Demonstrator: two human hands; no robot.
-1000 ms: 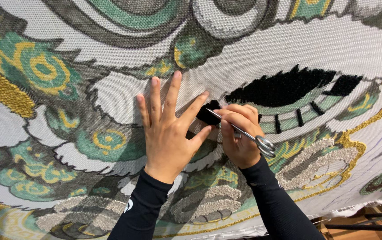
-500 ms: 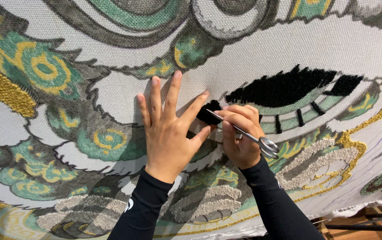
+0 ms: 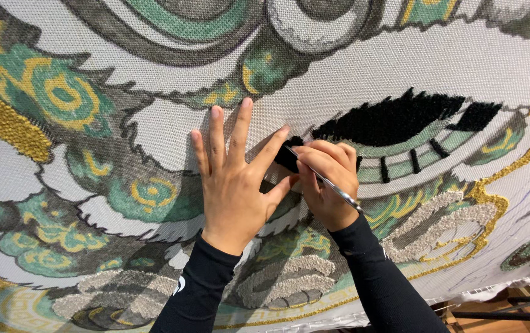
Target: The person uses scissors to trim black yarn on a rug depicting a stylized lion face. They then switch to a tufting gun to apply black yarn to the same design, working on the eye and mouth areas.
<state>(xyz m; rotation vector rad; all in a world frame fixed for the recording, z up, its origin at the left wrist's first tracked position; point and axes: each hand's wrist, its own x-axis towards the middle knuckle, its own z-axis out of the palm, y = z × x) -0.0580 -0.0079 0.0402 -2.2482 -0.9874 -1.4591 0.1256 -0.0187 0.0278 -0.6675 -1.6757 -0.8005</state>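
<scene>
Nothing much has moved: my left hand (image 3: 235, 185) lies flat, fingers spread, on the rug (image 3: 400, 68); my right hand (image 3: 328, 179) grips scissors (image 3: 323, 179).

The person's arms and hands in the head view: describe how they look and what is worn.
Both arms wear snug black long sleeves ending at the wrists. The left sleeve carries a small white round mark near the cuff; the right sleeve looks plain. The left hand and right hand are bare: no gloves, no rings visible.

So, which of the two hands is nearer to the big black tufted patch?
The right hand. It holds thin metal scissors just below-left of the black patch. The left hand lies flat on the canvas, farther left.
</scene>
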